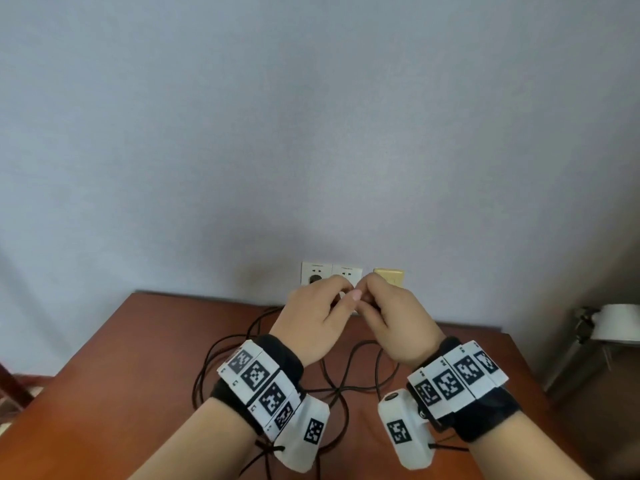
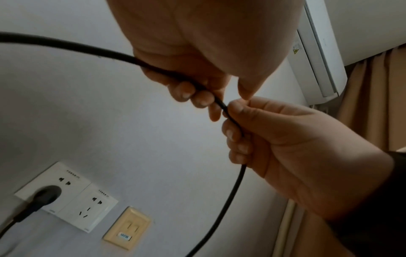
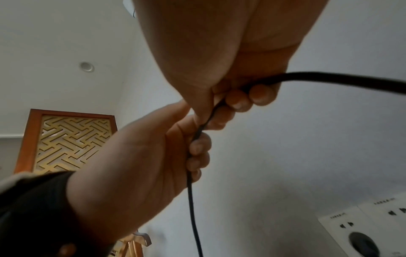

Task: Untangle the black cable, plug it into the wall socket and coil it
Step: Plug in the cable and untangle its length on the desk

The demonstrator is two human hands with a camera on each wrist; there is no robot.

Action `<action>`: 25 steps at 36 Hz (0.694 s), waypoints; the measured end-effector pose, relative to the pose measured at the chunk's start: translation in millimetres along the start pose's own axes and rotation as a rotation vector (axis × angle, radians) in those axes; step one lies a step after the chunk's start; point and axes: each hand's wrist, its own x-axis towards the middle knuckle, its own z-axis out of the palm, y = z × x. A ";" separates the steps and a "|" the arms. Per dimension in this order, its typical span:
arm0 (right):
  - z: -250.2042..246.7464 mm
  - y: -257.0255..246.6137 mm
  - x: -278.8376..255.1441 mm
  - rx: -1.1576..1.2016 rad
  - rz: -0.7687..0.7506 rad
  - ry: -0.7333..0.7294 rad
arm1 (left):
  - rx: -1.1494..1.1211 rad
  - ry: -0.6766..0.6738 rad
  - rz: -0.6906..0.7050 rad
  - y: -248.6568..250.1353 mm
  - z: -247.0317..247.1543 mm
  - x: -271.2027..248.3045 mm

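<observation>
Our left hand (image 1: 313, 315) and right hand (image 1: 391, 318) meet thumb to thumb, each with fingers curled round the black cable (image 2: 236, 187), a thin, smooth, round cord that we judge light and limp, best gripped close between the hands. Below them loose loops sprawl on the reddish wooden worktop (image 1: 131, 348). Beyond, its plug (image 2: 45, 195) sits in the left white wall socket (image 2: 70, 173).

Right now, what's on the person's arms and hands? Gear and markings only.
Both hands, left hand and right hand, are bare, no gloves. Each wrist has a black fabric band carrying a row of white blocks printed with black-and-white square tags, plus a white camera housing with its own tag and thin black cords.
</observation>
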 end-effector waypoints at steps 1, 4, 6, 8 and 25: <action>-0.3 -0.4 -0.6 -0.005 -0.016 0.004 | -0.004 0.003 0.009 -0.4 -0.1 -1.5; -2.7 -0.4 -0.1 0.018 -0.034 0.028 | -0.030 0.030 0.029 -2.4 -2.3 -2.9; -4.3 3.0 -0.2 0.048 -0.030 0.063 | -0.039 0.061 0.033 -4.5 -5.7 -2.0; -4.9 10.0 -1.2 0.035 -0.022 0.083 | -0.052 0.089 0.038 -5.8 -10.0 -1.3; -3.3 38.1 -19.4 0.029 0.184 0.303 | 0.003 0.173 -0.139 -26.4 -27.4 -4.5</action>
